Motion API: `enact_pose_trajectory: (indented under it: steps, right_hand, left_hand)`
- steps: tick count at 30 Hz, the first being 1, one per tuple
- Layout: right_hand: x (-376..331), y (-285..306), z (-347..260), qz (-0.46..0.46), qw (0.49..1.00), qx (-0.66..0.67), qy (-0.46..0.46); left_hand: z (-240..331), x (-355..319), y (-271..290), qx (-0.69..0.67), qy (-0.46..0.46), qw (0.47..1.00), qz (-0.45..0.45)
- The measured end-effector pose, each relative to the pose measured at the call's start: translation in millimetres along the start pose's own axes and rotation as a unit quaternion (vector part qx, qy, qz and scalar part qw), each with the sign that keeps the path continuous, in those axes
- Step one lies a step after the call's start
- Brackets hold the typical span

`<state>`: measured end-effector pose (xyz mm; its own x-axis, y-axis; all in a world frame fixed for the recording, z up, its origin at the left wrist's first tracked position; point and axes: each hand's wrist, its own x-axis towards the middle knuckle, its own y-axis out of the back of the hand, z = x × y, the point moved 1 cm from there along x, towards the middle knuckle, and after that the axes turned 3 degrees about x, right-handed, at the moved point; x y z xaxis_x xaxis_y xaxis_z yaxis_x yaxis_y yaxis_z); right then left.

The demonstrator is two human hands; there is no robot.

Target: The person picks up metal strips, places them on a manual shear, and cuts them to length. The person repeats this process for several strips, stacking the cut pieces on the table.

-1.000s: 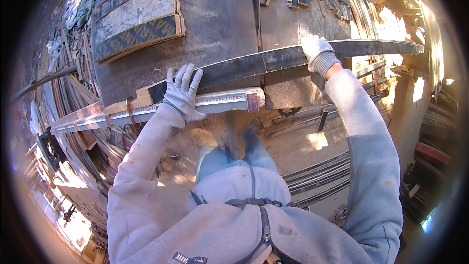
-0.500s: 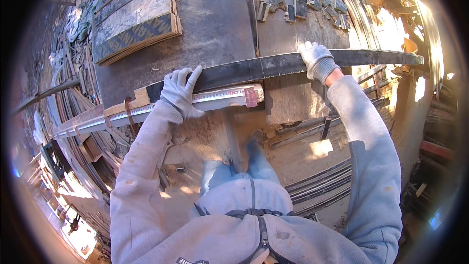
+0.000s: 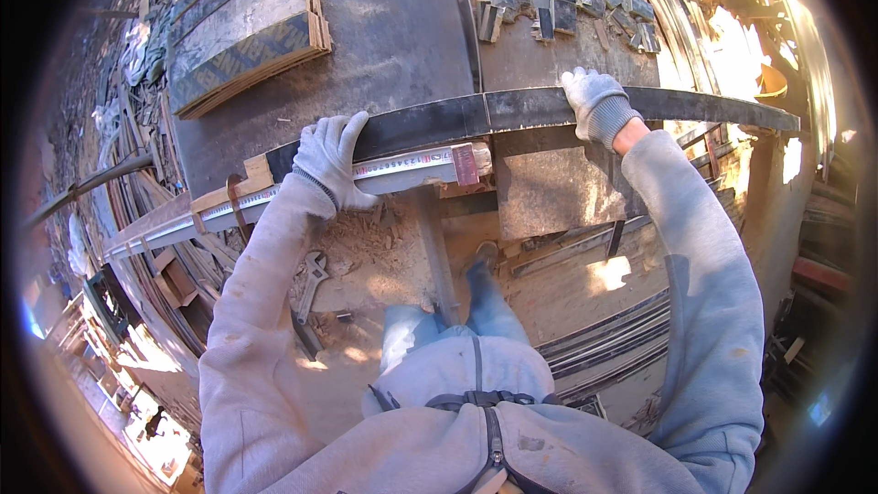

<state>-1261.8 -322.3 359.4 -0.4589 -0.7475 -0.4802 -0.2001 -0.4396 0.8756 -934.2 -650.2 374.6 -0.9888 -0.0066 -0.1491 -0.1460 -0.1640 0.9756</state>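
Note:
A long dark-faced board strip (image 3: 439, 119) lies across the worktable in front of me, with a pale seam line near its middle. My right hand (image 3: 594, 102), in a pale work glove, is closed on the strip right of that seam, fingers curled over its far edge. My left hand (image 3: 331, 157), also gloved, rests at the strip's left end with fingers stretched out and thumb apart. Under and beside it runs a metal rail with a measuring scale (image 3: 402, 167), which has a reddish block (image 3: 465, 165) near its right end. A small wood block (image 3: 260, 172) touches the strip's left end.
Stacked plywood panels (image 3: 247, 64) lie at the far left of the dark tabletop (image 3: 393, 46). Several small offcuts (image 3: 564, 5) are scattered at the far right. An adjustable wrench (image 3: 313, 285) lies near my left forearm. Long strips (image 3: 604, 348) are piled low by my right side.
Both hands keep their places on the strip, with only a slight shift. My left forearm has moved a little left, and the wrench beside it now shows.

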Motion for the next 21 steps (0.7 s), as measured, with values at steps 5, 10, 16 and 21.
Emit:
enact_pose_trajectory:
  steps: [5, 10, 16, 21]
  right_hand:
    - [-0.4, -1.8, 1.3, 0.005, 1.0, 0.0, 0.006]
    - [-0.8, 5.9, -2.6, -0.01, 1.0, -0.011, 0.004]
    - [-5.8, 10.7, -3.8, -0.014, 1.0, -0.022, 0.01]
    - [-7.3, 6.7, -6.3, 0.015, 1.0, -0.009, 0.004]
  left_hand:
    - [-0.2, 2.5, -1.0, 0.012, -0.005, 1.0, -0.005]
    - [-1.1, 3.5, -2.1, 0.023, -0.011, 1.0, 0.003]
    - [-1.0, 2.6, -4.4, 0.021, -0.003, 1.0, -0.007]
    - [-2.6, 2.5, -7.7, 0.031, -0.013, 0.999, 0.01]
